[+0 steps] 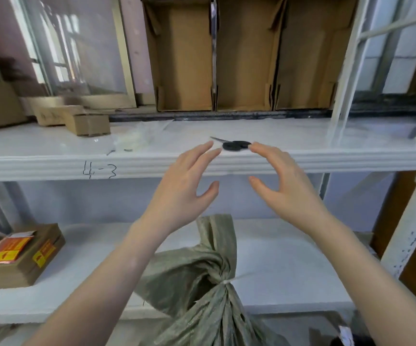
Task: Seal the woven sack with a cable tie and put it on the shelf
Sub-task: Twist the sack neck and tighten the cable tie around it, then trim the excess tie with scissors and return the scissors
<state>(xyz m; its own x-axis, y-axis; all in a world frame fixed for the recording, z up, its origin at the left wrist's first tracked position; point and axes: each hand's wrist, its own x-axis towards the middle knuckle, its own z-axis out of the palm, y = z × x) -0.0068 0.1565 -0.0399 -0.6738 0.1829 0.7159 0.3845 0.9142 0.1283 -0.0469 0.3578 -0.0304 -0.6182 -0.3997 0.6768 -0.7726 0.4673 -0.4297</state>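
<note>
The crinkled green woven sack (202,278), neck cinched by a white tie (227,282), stands below both empty, spread hands (184,188) (289,188).

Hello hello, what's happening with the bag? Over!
Left hand and right hand open, holding nothing. Woven sack cinched with cable tie, not yet shelved. Scissors on upper shelf.

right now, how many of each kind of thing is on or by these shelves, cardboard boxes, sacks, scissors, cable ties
Open upright cardboard boxes at the back: 3
Small cardboard box on the upper shelf: 1
Labelled cardboard box on the lower shelf: 1
Woven sack: 1
Scissors: 1
Cable tie on the sack's neck: 1
Total: 8
</note>
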